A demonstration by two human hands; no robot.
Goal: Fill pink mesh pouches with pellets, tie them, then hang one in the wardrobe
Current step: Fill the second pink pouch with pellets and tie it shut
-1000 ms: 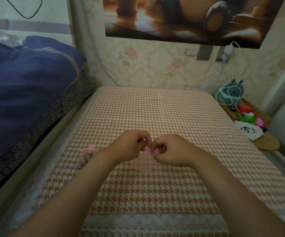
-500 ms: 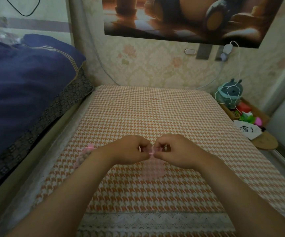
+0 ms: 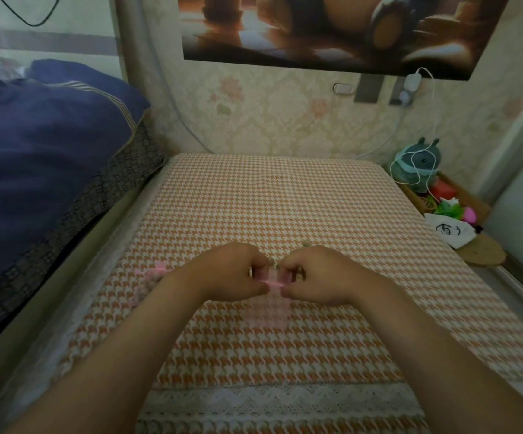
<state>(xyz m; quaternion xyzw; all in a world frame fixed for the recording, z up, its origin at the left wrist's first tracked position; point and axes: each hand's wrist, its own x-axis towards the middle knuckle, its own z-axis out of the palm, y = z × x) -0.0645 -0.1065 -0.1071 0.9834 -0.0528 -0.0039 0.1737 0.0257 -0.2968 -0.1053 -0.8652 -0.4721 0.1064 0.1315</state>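
Note:
A see-through pink mesh pouch [image 3: 269, 311] hangs flat between my two hands above the houndstooth cloth. My left hand [image 3: 232, 272] and my right hand [image 3: 313, 275] each pinch the pouch's top edge and its pink ribbon, knuckles almost touching. The pouch looks limp and I cannot tell whether pellets are inside. A second pink mesh pouch [image 3: 149, 281], filled with pale pellets and tied with a pink bow, lies on the cloth to the left, partly behind my left forearm. A few pale pellets [image 3: 306, 244] show just beyond my right hand.
The table [image 3: 254, 198] wears an orange-and-white houndstooth cloth with a lace hem. A bed with a navy quilt [image 3: 41, 158] lies to the left. At the right, a plush toy [image 3: 418, 161], a white charger cable and a box of small items stand by the wall.
Both hands have shifted slightly toward me and apart, stretching the pink ribbon straight between them. The limp pouch hangs lower below the fingers.

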